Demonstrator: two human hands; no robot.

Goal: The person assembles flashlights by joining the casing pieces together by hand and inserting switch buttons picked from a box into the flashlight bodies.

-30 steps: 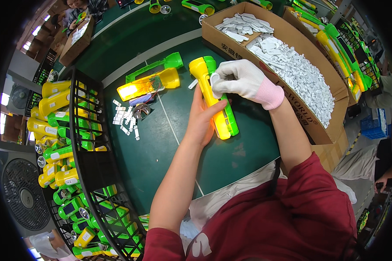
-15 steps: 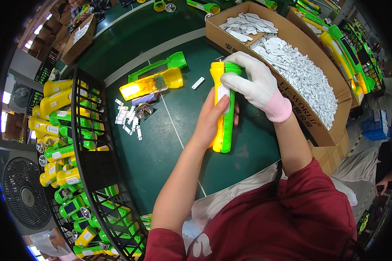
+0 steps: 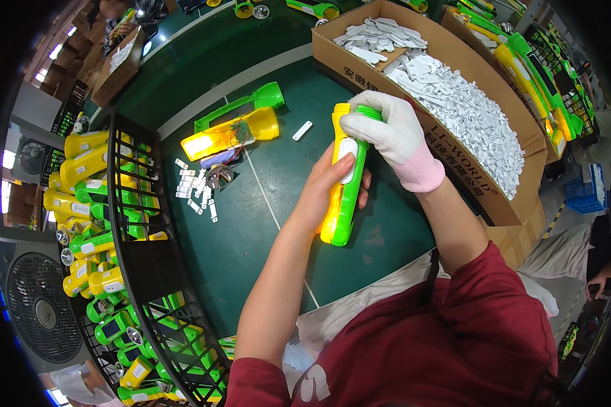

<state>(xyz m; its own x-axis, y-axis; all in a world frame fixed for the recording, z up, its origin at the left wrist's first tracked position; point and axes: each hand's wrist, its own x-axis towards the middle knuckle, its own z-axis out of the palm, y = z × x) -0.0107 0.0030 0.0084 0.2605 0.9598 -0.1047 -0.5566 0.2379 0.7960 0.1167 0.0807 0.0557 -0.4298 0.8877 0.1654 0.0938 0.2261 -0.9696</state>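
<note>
Over the green table I hold a yellow-and-green flashlight body, its threaded head end tilted slightly right and away from me. My bare left hand is wrapped round its middle, the thumb beside a white switch panel. My right hand, in a white glove with a pink cuff, grips the head end with thumb and curled fingers. Left of it lies an opened flashlight: a yellow half shell with a circuit board and wires, a green half shell behind it, and a round reflector.
Small white plastic strips lie in a cluster; a single white strip lies apart. A cardboard box of white parts stands at right. At left, a black crate holds many flashlights. A person sits at the far left.
The flashlight body has tilted, its head end leaning further right, and both hands have shifted slightly with it. They keep their grip. The whole view has shifted a little.
</note>
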